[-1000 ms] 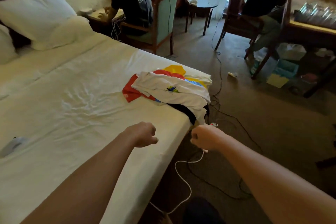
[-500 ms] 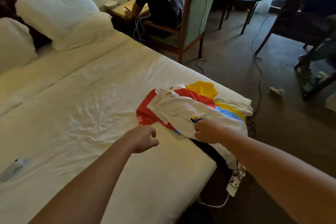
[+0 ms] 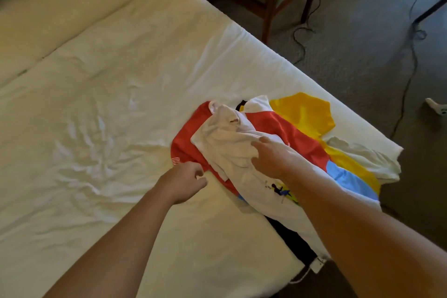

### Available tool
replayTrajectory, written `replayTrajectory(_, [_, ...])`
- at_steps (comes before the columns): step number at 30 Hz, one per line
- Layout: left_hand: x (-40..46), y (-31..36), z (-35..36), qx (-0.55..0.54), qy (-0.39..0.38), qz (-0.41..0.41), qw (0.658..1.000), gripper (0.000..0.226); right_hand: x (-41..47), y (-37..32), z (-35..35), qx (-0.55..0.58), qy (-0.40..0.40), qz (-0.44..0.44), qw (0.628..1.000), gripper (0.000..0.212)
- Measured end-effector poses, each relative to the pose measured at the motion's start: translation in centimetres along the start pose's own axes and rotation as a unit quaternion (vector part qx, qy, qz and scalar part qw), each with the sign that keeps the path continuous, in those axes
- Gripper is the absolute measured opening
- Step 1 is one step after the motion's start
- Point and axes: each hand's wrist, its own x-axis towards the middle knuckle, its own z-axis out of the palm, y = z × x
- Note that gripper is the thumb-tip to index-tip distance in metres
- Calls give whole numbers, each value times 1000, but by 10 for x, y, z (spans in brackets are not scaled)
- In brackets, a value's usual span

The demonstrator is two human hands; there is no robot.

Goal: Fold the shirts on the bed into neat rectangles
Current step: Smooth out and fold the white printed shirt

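Bed (image 3: 101, 109) w/ shirt pile at near-right corner. White shirt (image 3: 229, 143) tops pile, long axis running near-right to far-left, over red shirt (image 3: 285, 133). R hand (image 3: 271, 157) nearer, fingers curled gripping white shirt mid-body. L hand (image 3: 183, 181) loosely curled at red hem; can't tell if pinching.

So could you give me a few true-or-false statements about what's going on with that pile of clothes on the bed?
1. The right hand rests on the crumpled white shirt atop the pile. True.
2. The shirts are already folded into neat rectangles. False: they lie in a loose heap.
3. A red shirt lies under the white one. True.
4. The pile sits in the middle of the white-sheeted bed. False: it lies at the bed's edge.
5. The left hand is curled beside the red shirt. True.
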Motion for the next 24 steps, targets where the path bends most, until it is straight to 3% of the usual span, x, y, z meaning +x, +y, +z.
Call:
replayTrajectory(5, [32,-18,15,-8,-20,-28,999,25,45,5,28,87,-13,50,995,55])
replayTrajectory(11, [29,-32,12,-13,-19,-41,999,19,47,8,28,22,33,48,998,21])
replayTrajectory(15, [11,-30,-13,-23,8,-32,999,15,41,-4,-12,55,5,26,998,17])
replayTrajectory(20, [-44,-32,-49,-53,54,-27,997,19,15,-60,-88,126,-107,-58,984,16])
replayTrajectory(24, [-106,-41,-80,-67,107,-31,991,34,-33,-130,-158,156,-88,-101,979,21])
